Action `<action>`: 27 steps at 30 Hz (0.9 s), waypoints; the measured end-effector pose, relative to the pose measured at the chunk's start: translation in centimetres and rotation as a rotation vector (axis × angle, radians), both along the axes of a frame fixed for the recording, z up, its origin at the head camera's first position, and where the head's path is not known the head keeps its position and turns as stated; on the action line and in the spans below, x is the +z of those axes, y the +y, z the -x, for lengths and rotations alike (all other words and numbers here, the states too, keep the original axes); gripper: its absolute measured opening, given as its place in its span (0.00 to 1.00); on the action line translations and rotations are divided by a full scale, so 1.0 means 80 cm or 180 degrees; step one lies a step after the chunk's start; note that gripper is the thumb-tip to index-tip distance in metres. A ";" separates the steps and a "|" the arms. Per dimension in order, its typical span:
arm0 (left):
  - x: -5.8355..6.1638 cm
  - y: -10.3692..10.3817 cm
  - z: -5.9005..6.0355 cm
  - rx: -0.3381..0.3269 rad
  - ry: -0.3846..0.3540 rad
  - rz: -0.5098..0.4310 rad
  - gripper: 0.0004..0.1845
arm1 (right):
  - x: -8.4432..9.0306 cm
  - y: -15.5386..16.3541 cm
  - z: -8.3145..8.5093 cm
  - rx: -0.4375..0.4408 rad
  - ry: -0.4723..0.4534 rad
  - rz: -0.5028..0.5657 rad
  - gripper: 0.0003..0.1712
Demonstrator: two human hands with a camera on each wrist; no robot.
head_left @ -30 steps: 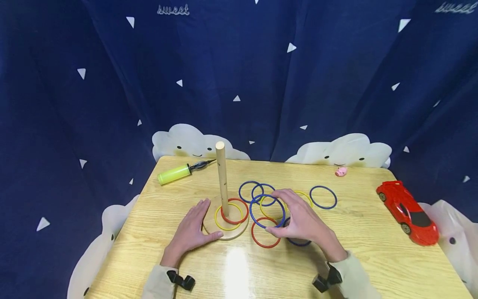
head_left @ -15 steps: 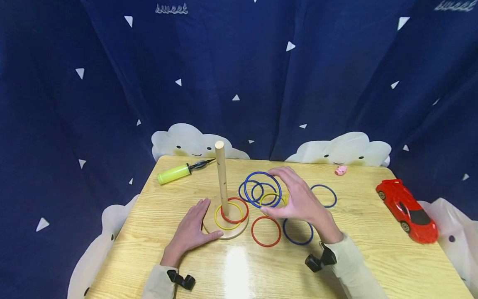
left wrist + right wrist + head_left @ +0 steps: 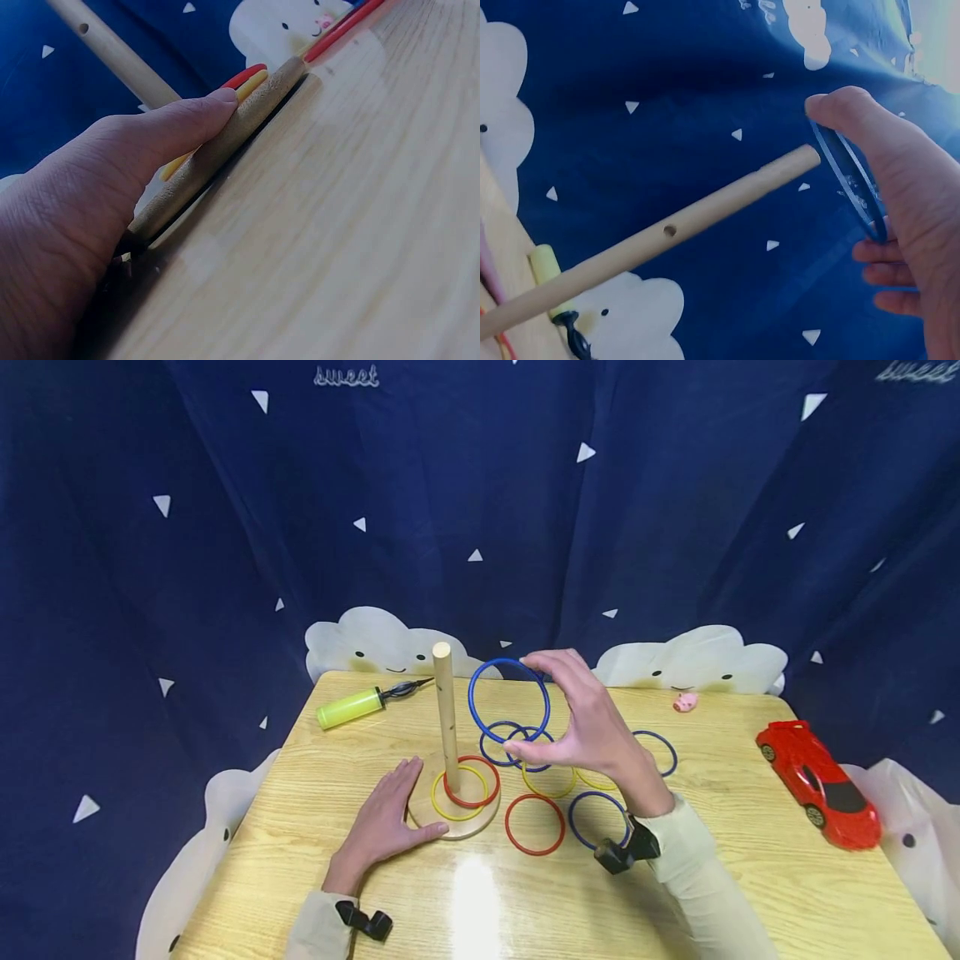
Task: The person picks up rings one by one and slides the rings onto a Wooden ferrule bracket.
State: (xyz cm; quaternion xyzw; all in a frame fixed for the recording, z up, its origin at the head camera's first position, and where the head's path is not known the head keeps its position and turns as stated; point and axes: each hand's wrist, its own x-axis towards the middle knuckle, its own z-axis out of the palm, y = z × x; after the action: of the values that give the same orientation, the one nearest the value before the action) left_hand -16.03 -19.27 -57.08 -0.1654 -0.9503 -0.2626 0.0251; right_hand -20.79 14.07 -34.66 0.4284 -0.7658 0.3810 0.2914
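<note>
**Beside the peg, a blue ring held up in the air**

Above the table (image 3: 720, 827), just to the right of the wooden peg (image 3: 446, 714), a blue ring (image 3: 509, 697) is pinched by the right hand (image 3: 588, 727): the thumb is set on its lower edge and the forefinger on its upper edge, so that the hoop is held almost upright with its opening turned toward the peg's top. In the right wrist view the same ring (image 3: 847, 180) is seen edge-on just beside the peg's tip (image 3: 799, 161), not yet over it.

The peg's round base (image 3: 480, 823) is steadied by the left hand (image 3: 386, 822), which is laid flat with its fingers spread on the table and its thumb pressed against the rim; in the left wrist view the thumb (image 3: 195, 116) is seen against the base's edge (image 3: 240, 131). This is judged to keep the stand from sliding or tipping. Two rings, one red (image 3: 487, 793) and one yellow (image 3: 438, 808), are already lying round the peg on the base.

More loose rings, blue, yellow and red, are scattered flat on the pale wood-grain table to the right of the base, some overlapping. A yellow-green pump (image 3: 351, 707) is lying at the far left, a small pink toy (image 3: 684, 702) at the far edge, and a red toy car (image 3: 819, 785) at the right. The table is closed in by a dark blue curtain (image 3: 225, 527) printed with white triangles and smiling clouds.
</note>
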 end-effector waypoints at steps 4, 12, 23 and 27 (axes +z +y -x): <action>0.000 0.000 0.000 0.0002 0.0002 -0.0024 0.66 | 0.015 -0.014 0.005 0.0080 0.0259 0.0202 0.55; 0.000 0.000 0.000 0.0014 -0.0029 -0.0041 0.67 | 0.033 -0.033 0.015 0.0098 0.0425 0.0267 0.56; -0.001 -0.001 0.000 0.0024 -0.0049 -0.0020 0.67 | 0.057 -0.054 0.031 0.0116 0.0587 0.0089 0.54; -0.003 -0.002 0.001 0.0017 0.0013 -0.0011 0.67 | 0.064 -0.060 0.036 0.0093 0.0611 -0.0016 0.53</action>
State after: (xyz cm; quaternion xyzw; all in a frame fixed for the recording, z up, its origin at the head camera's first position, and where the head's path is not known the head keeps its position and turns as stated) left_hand -16.11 -19.47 -57.32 -0.1635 -0.9502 -0.2639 0.0280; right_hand -23.66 9.29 -29.54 0.4749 -0.7289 0.3404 0.3568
